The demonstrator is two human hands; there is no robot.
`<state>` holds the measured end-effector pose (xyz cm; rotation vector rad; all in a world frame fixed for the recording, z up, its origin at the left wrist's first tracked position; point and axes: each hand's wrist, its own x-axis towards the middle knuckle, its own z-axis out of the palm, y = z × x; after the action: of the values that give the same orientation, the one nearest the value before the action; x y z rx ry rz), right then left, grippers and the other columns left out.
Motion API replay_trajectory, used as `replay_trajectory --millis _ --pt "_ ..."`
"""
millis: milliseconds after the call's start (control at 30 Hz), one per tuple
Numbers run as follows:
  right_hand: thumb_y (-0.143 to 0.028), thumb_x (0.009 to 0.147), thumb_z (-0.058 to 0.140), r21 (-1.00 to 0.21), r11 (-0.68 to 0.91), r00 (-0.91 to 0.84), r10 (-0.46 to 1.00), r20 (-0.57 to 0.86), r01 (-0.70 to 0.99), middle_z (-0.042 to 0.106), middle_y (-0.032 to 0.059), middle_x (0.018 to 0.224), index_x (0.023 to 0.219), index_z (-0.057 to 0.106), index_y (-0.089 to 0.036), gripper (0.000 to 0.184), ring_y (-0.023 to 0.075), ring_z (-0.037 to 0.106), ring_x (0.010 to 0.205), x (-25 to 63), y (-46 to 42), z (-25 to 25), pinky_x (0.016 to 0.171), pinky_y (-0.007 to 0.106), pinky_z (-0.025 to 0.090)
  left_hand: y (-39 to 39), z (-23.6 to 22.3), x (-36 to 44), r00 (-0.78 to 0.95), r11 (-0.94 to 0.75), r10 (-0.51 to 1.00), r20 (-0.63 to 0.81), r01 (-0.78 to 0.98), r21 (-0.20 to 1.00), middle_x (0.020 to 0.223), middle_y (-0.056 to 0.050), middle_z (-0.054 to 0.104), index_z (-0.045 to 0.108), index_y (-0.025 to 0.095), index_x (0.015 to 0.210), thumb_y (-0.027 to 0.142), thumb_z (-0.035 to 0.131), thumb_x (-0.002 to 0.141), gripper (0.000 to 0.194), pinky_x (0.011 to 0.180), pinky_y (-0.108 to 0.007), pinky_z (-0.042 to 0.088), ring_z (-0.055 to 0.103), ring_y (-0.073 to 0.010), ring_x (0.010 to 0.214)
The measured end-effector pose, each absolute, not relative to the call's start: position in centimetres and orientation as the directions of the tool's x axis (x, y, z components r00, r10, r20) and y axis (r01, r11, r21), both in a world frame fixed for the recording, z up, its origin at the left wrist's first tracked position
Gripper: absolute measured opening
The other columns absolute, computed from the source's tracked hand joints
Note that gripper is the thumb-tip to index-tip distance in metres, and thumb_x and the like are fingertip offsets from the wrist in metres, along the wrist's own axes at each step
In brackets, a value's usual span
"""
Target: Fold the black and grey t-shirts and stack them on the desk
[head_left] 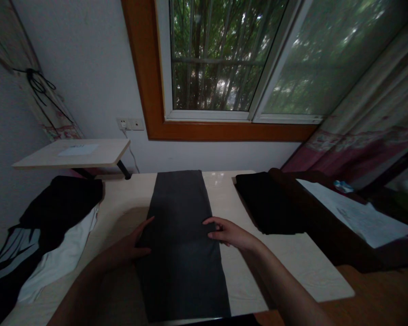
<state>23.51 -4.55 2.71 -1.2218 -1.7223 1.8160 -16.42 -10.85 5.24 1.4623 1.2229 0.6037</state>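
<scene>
A dark grey garment, folded into a long flat strip, lies lengthwise on the pale wooden table. At its left edge rests my left hand, with thumb and forefinger spread apart on the cloth. My right hand touches the opposite edge a little above the strip's middle. Its thumb and forefinger are apart, while the other fingers curl in and are partly hidden. The cloth lies flat between both hands, and its near end reaches the table's front edge.
To the left lie black clothes over a white cloth. A folded black garment sits at the right. A small raised shelf stands at the back left. Beyond the table's right side is a dark surface with a paper sheet.
</scene>
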Motion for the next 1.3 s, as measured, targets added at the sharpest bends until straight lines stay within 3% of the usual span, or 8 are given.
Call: replay_trajectory --millis 200,433,500,633,767,933,1100,1300 --pt "-0.036 0.077 0.079 -0.892 -0.213 -0.590 0.685 -0.427 0.398 0.055 -0.0076 0.071 0.126 0.059 -0.025 0.054 0.0043 0.041 0.045 24.0 -4.3 3.7 0.042 0.017 0.030 -11.3 5.8 -17.4 0.289 0.205 0.893 -0.345 0.422 0.883 0.112 -0.006 0.075 0.053 0.042 0.145 0.045 0.084 0.063 0.088 0.072 -0.043 0.061 0.072 -0.0338 0.096" --pt "-0.040 0.082 0.072 -0.869 -0.077 -0.579 0.716 -0.389 0.489 0.059 -0.0054 0.061 0.127 0.061 -0.023 0.049 0.0110 0.050 0.049 24.3 -4.2 4.7 0.046 0.020 0.033 -9.7 5.2 -19.5 0.277 0.090 0.914 -0.297 0.576 0.813 0.067 0.003 0.063 0.053 0.034 0.146 0.052 0.073 0.075 0.076 0.057 -0.028 0.048 0.060 -0.0191 0.061" --pt "-0.040 0.086 0.069 -0.878 0.048 -0.512 0.827 -0.233 0.477 0.059 -0.0032 0.065 0.119 0.067 -0.022 0.038 0.0134 0.055 0.057 24.0 -3.7 4.2 0.054 0.024 0.041 -8.5 4.9 -19.5 0.170 0.023 0.972 -0.164 0.625 0.781 0.073 0.001 0.065 0.057 0.030 0.143 0.051 0.065 0.083 0.065 0.064 -0.030 0.051 0.062 -0.0198 0.067" --pt "-0.035 0.094 0.059 -0.779 0.333 -0.350 0.924 0.156 0.531 0.066 0.0064 0.099 0.119 0.070 -0.023 0.031 0.0212 0.064 0.093 22.4 -2.7 3.8 0.085 0.035 0.052 -6.7 4.5 -17.2 0.073 -0.169 0.983 0.167 0.706 0.687 0.122 -0.009 0.067 0.064 0.026 0.134 0.043 0.056 0.091 0.048 0.101 -0.042 0.050 0.064 -0.0267 0.110" --pt "-0.032 0.098 0.055 -0.614 0.493 -0.360 0.870 0.336 0.617 0.059 0.0110 0.137 0.137 0.063 -0.026 0.040 0.0265 0.052 0.131 19.7 -1.7 3.7 0.115 0.045 0.039 -6.3 4.4 -13.1 0.255 -0.321 0.947 0.198 0.802 0.504 0.153 -0.008 0.052 0.059 0.027 0.140 0.042 0.050 0.096 0.047 0.122 -0.048 0.029 0.042 -0.0279 0.145" --pt "-0.039 0.101 0.052 -0.393 0.549 -0.458 0.834 0.308 0.738 0.043 0.0118 0.159 0.148 0.053 -0.023 0.050 0.0309 0.032 0.150 17.1 -0.8 2.6 0.123 0.052 0.026 -5.4 2.9 -9.3 0.398 -0.436 0.900 0.181 0.848 0.303 0.162 -0.009 0.040 0.050 0.026 0.149 0.045 0.049 0.099 0.053 0.125 -0.054 0.021 0.028 -0.0310 0.153" --pt "-0.047 0.104 0.042 -0.247 0.505 -0.466 0.862 0.200 0.827 0.036 0.0120 0.163 0.152 0.048 -0.021 0.055 0.0294 0.031 0.152 16.9 -0.6 1.4 0.123 0.053 0.024 -3.3 0.8 -9.7 0.346 -0.374 0.917 0.199 0.919 0.125 0.164 -0.011 0.037 0.044 0.023 0.153 0.048 0.041 0.102 0.057 0.123 -0.056 0.024 0.030 -0.0312 0.152" --pt "-0.049 0.104 0.041 -0.213 0.452 -0.417 0.889 0.189 0.866 0.033 0.0103 0.164 0.155 0.044 -0.022 0.058 0.0265 0.027 0.154 18.3 -0.2 0.8 0.124 0.052 0.023 -3.2 -0.2 -12.4 0.297 -0.318 0.937 0.183 0.943 0.102 0.165 -0.011 0.033 0.043 0.023 0.153 0.051 0.033 0.104 0.058 0.122 -0.057 0.026 0.029 -0.0306 0.153"
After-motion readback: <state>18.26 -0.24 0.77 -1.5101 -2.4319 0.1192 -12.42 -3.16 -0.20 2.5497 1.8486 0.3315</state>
